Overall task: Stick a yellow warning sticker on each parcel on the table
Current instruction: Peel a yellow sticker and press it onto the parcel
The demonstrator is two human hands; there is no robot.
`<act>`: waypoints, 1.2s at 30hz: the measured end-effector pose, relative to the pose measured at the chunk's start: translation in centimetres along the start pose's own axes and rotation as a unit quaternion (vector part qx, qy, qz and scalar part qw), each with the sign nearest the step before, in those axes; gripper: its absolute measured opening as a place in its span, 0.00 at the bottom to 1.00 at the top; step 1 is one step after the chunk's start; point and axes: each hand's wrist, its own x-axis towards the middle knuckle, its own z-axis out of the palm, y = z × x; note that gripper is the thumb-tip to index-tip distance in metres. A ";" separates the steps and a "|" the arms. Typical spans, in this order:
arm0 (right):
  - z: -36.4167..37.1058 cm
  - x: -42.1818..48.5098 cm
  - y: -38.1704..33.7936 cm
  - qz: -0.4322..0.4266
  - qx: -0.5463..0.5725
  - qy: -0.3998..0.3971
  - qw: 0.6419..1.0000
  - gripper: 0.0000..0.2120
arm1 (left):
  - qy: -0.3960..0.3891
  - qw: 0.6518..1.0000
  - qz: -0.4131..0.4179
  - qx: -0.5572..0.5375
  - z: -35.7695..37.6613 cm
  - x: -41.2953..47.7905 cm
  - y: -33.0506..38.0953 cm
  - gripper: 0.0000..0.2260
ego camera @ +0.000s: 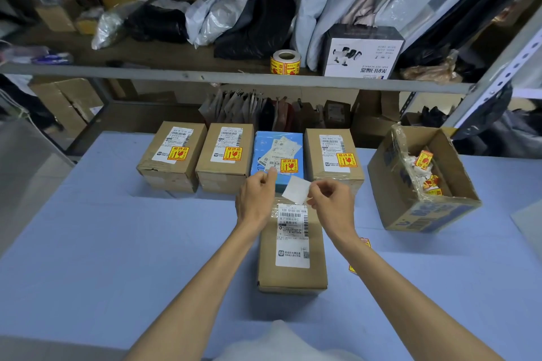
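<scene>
Four parcels stand in a row at the back of the blue table [117, 243]: three brown boxes [171, 167] [224, 168] [334, 173] and a blue one [264, 155]. Each carries a yellow warning sticker [289, 165]. A fifth brown parcel [291, 278] lies in front of me with only a white shipping label showing. My right hand [331, 205] pinches a white paper square [296, 189] above its far end. My left hand [256, 199] is curled, with its fingertips at the blue parcel's front edge. Yellow stickers [363, 243] lie on the table, partly hidden by my right forearm.
An open carton [422, 214] at the right holds crumpled white backing and sticker scraps. A roll of yellow stickers [286, 63] sits on the shelf above, beside a white-and-black box [360, 53] and bagged goods. Bags stand behind the parcel row.
</scene>
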 end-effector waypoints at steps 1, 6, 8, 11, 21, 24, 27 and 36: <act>0.0 0.0 -0.1 -0.001 -0.001 0.006 1.000 0.08 | -0.005 1.000 0.021 -0.019 0.1 -0.2 0.3 0.19; 0.2 -0.1 -0.6 -0.005 -0.004 0.019 1.000 0.08 | -0.055 0.990 0.111 0.072 0.5 -0.7 1.3 0.09; 0.2 -0.2 -0.7 -0.005 0.008 0.015 1.000 0.08 | -0.067 0.982 0.138 0.108 0.7 -0.9 1.3 0.10; 0.1 -0.3 -1.0 -0.015 0.035 -0.007 0.999 0.08 | -0.061 0.970 0.166 0.165 0.9 -1.0 1.2 0.10; -0.8 0.3 -0.2 -0.008 0.047 -0.026 0.999 0.06 | -0.134 0.986 0.015 -0.098 0.1 0.4 -0.1 0.04; -0.7 0.4 -0.3 0.015 0.050 -0.064 0.997 0.04 | -0.158 0.978 0.009 -0.133 -0.4 0.4 0.0 0.07; -0.6 0.5 -0.2 0.015 0.066 -0.050 0.996 0.03 | -0.154 0.979 -0.011 -0.130 -0.3 0.5 -0.4 0.09; -1.5 0.7 0.1 -0.001 0.070 0.047 0.996 0.03 | -0.013 0.995 -0.093 -0.045 -1.6 1.5 -1.6 0.15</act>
